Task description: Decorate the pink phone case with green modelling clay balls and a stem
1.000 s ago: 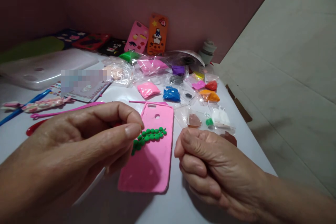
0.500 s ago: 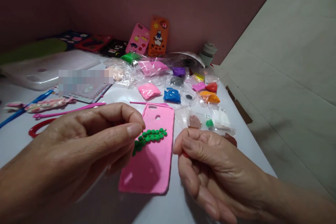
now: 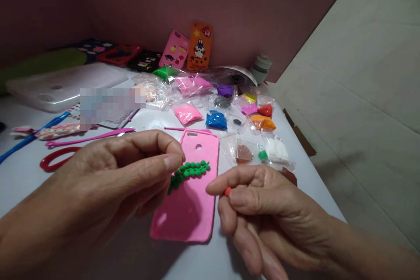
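Observation:
A pink phone case [image 3: 192,201] lies flat on the white table [image 3: 26,170] with a green clay sprig [image 3: 188,171] pressed onto it. My left hand [image 3: 108,183] hovers over the case's left edge, thumb and fingertips pinched together; what they hold, if anything, is hidden. My right hand [image 3: 262,205] is just right of the case, thumb and forefinger pinching a tiny red clay bit [image 3: 227,191] while the other fingers hang loosely down.
Several small bags of coloured clay [image 3: 215,119] lie behind the case. Decorated phone cases [image 3: 199,47] lean on the back wall beside a small jar [image 3: 260,68]. Pink tools [image 3: 88,138], a red ring [image 3: 54,159] and a clear plastic box [image 3: 62,85] sit left. The table edge drops off right.
My right hand has uncurled from a closed fist and brought the small red clay bit out between thumb and forefinger, toward the case. My left hand has barely moved.

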The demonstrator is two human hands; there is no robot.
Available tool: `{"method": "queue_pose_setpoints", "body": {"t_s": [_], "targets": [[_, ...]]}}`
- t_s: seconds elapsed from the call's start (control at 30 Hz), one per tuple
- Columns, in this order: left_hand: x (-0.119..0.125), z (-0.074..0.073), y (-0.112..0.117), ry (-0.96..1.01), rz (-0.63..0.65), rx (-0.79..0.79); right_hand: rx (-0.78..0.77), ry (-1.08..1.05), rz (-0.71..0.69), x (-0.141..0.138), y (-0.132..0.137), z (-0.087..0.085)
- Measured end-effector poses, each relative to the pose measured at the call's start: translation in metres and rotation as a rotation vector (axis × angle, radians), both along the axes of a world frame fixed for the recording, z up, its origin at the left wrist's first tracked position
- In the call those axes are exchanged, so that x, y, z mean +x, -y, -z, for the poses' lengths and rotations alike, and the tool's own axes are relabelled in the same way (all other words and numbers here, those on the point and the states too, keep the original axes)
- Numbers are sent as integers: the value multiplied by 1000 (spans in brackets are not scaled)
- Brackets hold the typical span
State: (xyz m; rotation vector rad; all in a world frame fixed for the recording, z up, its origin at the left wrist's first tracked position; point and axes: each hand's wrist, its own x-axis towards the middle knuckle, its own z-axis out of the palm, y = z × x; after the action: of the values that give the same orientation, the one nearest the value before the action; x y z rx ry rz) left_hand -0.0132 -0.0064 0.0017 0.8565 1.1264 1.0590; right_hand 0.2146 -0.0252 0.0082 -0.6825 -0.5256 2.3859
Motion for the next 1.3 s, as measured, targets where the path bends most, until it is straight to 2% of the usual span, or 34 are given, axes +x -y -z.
{"method": "queue_pose_setpoints", "body": {"t_s": [0.1, 0.27, 0.37, 0.47, 0.73, 0.93, 1.07, 1.3], "targets": [[-2, 1, 1, 47, 67, -30, -6, -5, -27, 1, 2, 2], [-6, 0, 1, 17, 68, -53, 12, 80, 14, 0, 3, 1], [-4, -2, 1, 82, 136, -81, 46, 135, 45, -2, 2, -2], [1, -5, 1, 151, 126, -74, 74, 129, 39, -3, 1, -3], [-1, -13, -15, 174, 201, -124, 17, 83, 16, -2, 3, 1], [-7, -5, -13, 141, 288, -140, -7, 141, 34, -1, 3, 1], [-7, 1, -10, 153, 350, -135, -7, 104, 16, -1, 1, -1], [-4, -5, -10, 240, 355, -178, 34, 56, 22, -5, -1, -1]]}}
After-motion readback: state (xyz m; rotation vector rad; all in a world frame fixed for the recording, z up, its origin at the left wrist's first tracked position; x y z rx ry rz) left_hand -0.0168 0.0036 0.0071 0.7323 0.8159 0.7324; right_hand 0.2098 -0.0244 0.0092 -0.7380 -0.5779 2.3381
